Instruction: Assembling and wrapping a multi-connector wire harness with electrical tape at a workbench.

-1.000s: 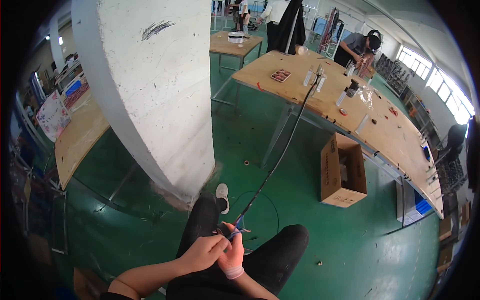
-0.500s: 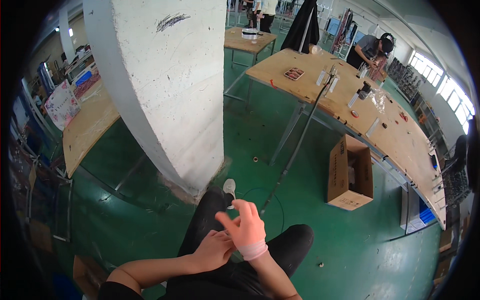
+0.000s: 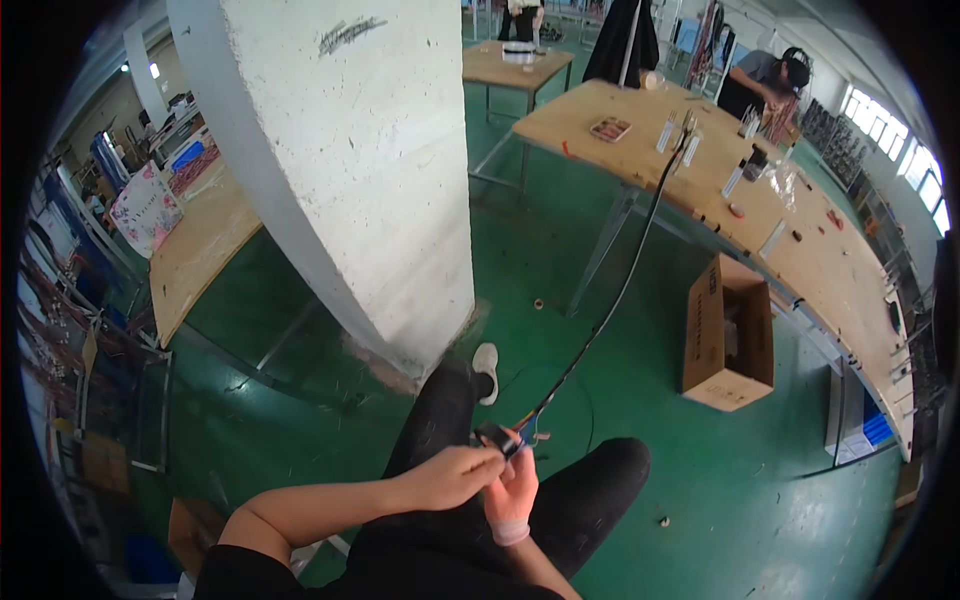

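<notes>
Head view. The right hand (image 3: 512, 490), gloved and raised clear with its fingers spread half a second ago, is now lowered beside the bare left hand (image 3: 445, 480). The left fingers are pinched together on the near edge of a black roll (image 3: 495, 438); how far the right fingers close, and on what, cannot be told. The dark cable (image 3: 598, 328) runs from the hands, with loose wires (image 3: 527, 434) at its near end, to the far-right table (image 3: 640, 195). Two-handed work at that end appears to have resumed.
</notes>
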